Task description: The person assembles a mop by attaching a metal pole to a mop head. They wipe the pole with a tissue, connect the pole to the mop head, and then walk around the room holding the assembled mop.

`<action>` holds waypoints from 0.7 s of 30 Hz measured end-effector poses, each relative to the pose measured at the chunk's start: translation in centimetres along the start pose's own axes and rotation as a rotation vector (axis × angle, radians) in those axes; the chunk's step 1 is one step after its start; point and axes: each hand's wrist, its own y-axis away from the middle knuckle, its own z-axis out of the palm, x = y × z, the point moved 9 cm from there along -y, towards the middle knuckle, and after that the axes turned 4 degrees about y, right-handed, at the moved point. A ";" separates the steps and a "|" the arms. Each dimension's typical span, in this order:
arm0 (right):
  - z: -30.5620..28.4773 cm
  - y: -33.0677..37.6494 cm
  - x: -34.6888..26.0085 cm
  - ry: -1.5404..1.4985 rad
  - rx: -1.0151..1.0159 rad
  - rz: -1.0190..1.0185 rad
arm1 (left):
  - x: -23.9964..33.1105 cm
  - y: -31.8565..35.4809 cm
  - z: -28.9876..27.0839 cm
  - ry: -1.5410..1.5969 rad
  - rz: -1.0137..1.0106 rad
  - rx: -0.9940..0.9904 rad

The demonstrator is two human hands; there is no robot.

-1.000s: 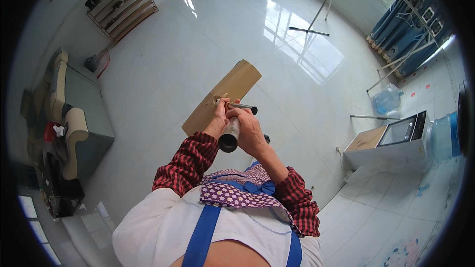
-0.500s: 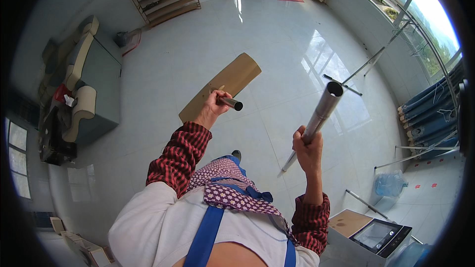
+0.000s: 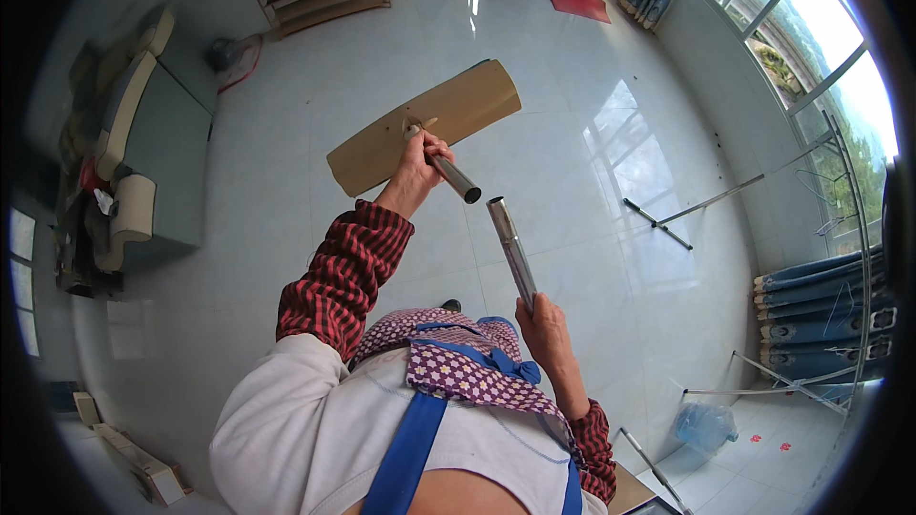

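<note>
Mop head and loose pole, held over the tiled floor (image 3: 239, 229).
Left hand (image 3: 417, 160) grips the short metal stub (image 3: 452, 177) of the flat tan mop head (image 3: 425, 126); right hand (image 3: 544, 322) grips the metal pole (image 3: 512, 253), ends near, apart.

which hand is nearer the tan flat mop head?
Left. The left hand grips the short metal stub right at the tan flat mop head. The right hand is well below it, holding the loose metal pole.
</note>
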 end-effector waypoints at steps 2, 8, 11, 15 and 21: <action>-0.1 -4.1 0.1 -0.009 -0.011 -0.018 | 1.6 -3.1 3.2 -0.077 0.064 -0.014; -2.4 -14.6 5.3 -0.038 0.018 -0.096 | 1.2 -12.5 9.7 -0.192 0.147 0.007; -3.1 -21.0 7.3 -0.049 -0.041 -0.086 | 2.2 -17.6 13.2 -0.235 0.225 0.021; -4.6 -30.7 10.4 -0.034 -0.097 -0.098 | 3.3 -24.4 18.7 -0.329 0.315 -0.002; -8.1 -42.7 13.6 0.047 -0.105 -0.133 | 4.7 -32.8 26.1 -0.346 0.404 0.003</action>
